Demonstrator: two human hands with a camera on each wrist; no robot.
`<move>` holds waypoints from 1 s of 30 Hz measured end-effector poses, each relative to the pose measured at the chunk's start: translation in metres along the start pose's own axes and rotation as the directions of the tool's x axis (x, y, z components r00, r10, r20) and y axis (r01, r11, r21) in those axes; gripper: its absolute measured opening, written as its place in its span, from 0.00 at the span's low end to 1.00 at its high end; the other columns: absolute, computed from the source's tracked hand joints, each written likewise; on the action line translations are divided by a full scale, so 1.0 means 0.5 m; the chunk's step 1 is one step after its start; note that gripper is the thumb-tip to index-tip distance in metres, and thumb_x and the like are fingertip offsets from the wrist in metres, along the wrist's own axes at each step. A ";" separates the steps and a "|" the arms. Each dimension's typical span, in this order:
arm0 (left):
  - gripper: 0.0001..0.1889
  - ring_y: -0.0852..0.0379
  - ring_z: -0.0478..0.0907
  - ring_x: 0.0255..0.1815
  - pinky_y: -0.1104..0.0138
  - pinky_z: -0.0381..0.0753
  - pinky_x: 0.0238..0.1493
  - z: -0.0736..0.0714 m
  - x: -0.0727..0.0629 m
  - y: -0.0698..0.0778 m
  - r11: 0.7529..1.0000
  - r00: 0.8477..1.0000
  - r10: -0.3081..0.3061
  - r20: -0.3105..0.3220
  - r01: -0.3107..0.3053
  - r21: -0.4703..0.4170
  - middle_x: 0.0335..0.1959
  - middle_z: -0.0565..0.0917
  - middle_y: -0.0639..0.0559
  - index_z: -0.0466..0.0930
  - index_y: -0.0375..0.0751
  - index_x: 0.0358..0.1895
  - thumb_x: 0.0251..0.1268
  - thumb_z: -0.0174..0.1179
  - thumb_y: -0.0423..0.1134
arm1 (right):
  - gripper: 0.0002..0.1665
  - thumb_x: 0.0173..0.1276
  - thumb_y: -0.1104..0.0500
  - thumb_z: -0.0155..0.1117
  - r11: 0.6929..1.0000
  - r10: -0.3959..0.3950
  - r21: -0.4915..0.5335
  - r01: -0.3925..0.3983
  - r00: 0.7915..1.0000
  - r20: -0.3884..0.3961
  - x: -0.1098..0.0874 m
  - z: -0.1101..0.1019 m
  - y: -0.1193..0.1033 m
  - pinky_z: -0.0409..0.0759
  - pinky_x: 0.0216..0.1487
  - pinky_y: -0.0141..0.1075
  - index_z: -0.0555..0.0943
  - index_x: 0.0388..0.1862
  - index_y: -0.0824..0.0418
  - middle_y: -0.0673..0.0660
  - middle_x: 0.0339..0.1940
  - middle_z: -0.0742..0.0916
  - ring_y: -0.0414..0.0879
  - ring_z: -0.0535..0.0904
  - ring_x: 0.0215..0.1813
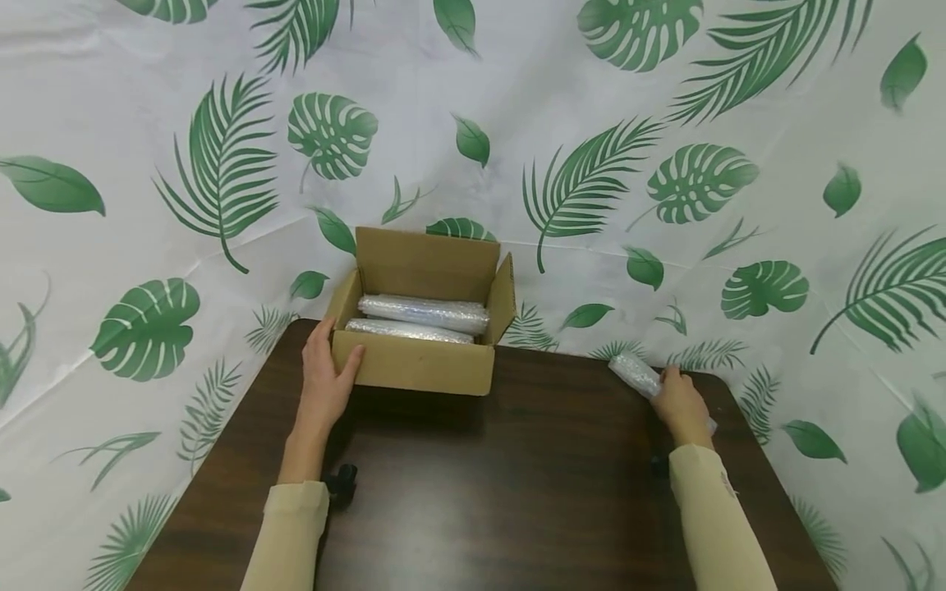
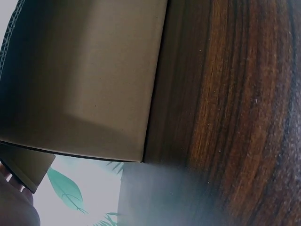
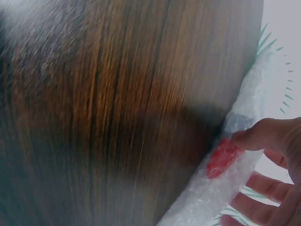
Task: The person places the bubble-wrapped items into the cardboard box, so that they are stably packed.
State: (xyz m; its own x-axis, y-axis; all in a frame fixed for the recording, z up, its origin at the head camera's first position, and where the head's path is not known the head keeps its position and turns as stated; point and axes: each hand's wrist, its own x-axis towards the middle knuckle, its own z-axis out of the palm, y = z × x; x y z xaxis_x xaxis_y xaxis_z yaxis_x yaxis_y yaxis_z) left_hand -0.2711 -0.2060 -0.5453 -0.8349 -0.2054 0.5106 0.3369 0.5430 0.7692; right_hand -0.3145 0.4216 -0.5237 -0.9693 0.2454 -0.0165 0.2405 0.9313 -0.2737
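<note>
An open cardboard box (image 1: 414,365) stands at the back left of the table, and long bubble-wrapped rolls (image 1: 424,312) lie inside it. My left hand (image 1: 325,377) holds the box's left front corner, thumb on the front and fingers along the left side. In the left wrist view the cardboard wall of the box (image 2: 94,84) fills the upper left, with part of the hand (image 2: 16,202) at the lower left edge. At the back right my right hand (image 1: 681,404) grips another bubble-wrapped roll (image 1: 634,374). Red and grey patches show through its wrap (image 3: 225,157) in the right wrist view.
The dark wood-grain table (image 1: 510,492) has its back edge close to a white sheet with green leaf prints (image 1: 473,139). The box's back flap (image 1: 429,263) stands up, and its right flap (image 1: 504,300) leans outward.
</note>
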 end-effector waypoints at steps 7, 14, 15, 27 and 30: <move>0.40 0.36 0.55 0.85 0.36 0.58 0.81 -0.009 -0.004 0.004 1.000 0.999 -0.024 0.033 0.023 0.015 0.85 0.59 0.36 0.53 0.44 0.87 0.82 0.61 0.48 | 0.27 0.71 0.61 0.65 0.999 0.044 0.013 -0.044 0.999 0.004 0.003 0.008 0.006 0.74 0.54 0.73 0.68 0.64 0.68 0.78 0.63 0.76 0.79 0.76 0.62; 0.40 0.32 0.56 0.84 0.35 0.59 0.80 -0.024 -0.004 0.014 0.998 0.998 -0.010 0.056 0.006 0.066 0.83 0.59 0.32 0.54 0.39 0.86 0.81 0.61 0.48 | 0.29 0.71 0.56 0.65 0.999 -0.011 0.048 0.015 0.998 -0.069 -0.008 0.004 -0.007 0.75 0.49 0.72 0.70 0.66 0.66 0.76 0.63 0.78 0.77 0.78 0.61; 0.40 0.31 0.57 0.83 0.35 0.59 0.80 -0.027 -0.003 0.014 0.997 0.998 -0.004 0.057 0.000 0.074 0.83 0.60 0.31 0.54 0.38 0.86 0.81 0.61 0.48 | 0.29 0.71 0.56 0.65 0.998 -0.027 0.054 0.032 0.996 -0.089 -0.011 0.001 -0.013 0.76 0.48 0.71 0.71 0.66 0.66 0.75 0.63 0.79 0.76 0.79 0.60; 0.39 0.31 0.58 0.84 0.37 0.59 0.81 -0.059 0.029 0.024 0.990 0.984 -0.037 0.173 0.012 0.144 0.82 0.61 0.27 0.55 0.29 0.82 0.80 0.58 0.47 | 0.24 0.74 0.57 0.67 0.948 -0.216 0.143 0.283 0.907 -0.361 -0.068 -0.092 -0.144 0.77 0.46 0.66 0.75 0.64 0.65 0.72 0.57 0.83 0.69 0.82 0.54; 0.38 0.30 0.55 0.85 0.37 0.57 0.83 -0.063 0.037 0.031 0.985 0.976 -0.043 0.214 0.006 0.170 0.83 0.59 0.27 0.53 0.28 0.83 0.81 0.55 0.46 | 0.24 0.73 0.58 0.69 0.928 -0.259 0.149 0.342 0.877 -0.404 -0.083 -0.119 -0.182 0.78 0.51 0.67 0.76 0.64 0.66 0.73 0.57 0.84 0.70 0.82 0.55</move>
State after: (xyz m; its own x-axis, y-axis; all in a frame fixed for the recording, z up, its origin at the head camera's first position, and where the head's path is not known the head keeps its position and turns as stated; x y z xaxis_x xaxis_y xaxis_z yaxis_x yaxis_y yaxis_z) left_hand -0.2677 -0.2272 -0.5119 -0.9224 -0.0493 0.3831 0.2530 0.6723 0.6957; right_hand -0.2931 0.3428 -0.4412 -0.8915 0.0830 0.4454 -0.1166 0.9080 -0.4025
